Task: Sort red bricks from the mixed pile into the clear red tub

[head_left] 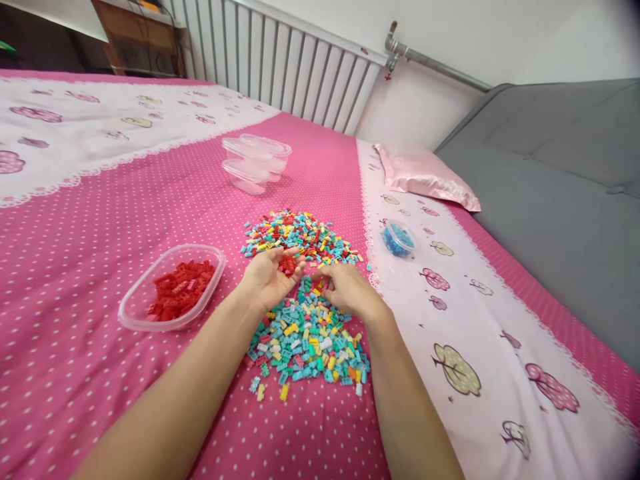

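Note:
My left hand (270, 277) is turned palm up with its fingers curled around a small heap of red toy bricks (287, 265). Just to its right, my right hand (345, 287) reaches down with bent fingers at the top of the nearer pile of mixed toy bricks (305, 333), mostly blue, green and yellow. Its fingertips are close to a few red and yellow pieces; whether they pinch one is hidden. Behind both hands spreads a second pile of mixed bricks (300, 233) with many red ones. A clear plastic tub (131, 293) left of my hands holds red bricks (183, 290).
Several clear containers (255, 160) stand farther back on the pink dotted bedspread (165, 200). A small tub of blue bricks (399, 239) sits to the right. Beyond it lie a pink pillow (425, 177) and a grey headboard (555, 173). A white radiator (290, 63) lines the wall.

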Demonstrator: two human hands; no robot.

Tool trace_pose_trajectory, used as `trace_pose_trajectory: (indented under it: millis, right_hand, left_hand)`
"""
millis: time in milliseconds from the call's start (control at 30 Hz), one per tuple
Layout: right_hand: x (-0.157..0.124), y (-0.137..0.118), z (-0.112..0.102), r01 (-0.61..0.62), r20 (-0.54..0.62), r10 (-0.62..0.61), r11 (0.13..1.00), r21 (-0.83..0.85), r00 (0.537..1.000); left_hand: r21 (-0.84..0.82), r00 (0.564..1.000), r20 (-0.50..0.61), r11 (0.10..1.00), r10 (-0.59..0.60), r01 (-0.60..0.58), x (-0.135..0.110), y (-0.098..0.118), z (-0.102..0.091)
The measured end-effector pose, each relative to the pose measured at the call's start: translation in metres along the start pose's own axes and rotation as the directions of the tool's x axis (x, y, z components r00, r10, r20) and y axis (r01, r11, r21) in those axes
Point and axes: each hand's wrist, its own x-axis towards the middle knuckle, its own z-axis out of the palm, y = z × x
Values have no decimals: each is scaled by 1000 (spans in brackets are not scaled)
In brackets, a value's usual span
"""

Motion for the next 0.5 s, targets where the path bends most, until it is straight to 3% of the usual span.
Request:
trace_pose_trajectory:
  millis: [133,500]
  right_hand:
    - [2,-3,3,-51,44,54,997,-57,998]
    - [1,-6,3,-38,24,39,998,-42,999]
  left_hand:
    - [1,1000,-2,1000,-7,7,1,0,0]
    - [3,1000,2,1000,-12,12,2,0,-1]
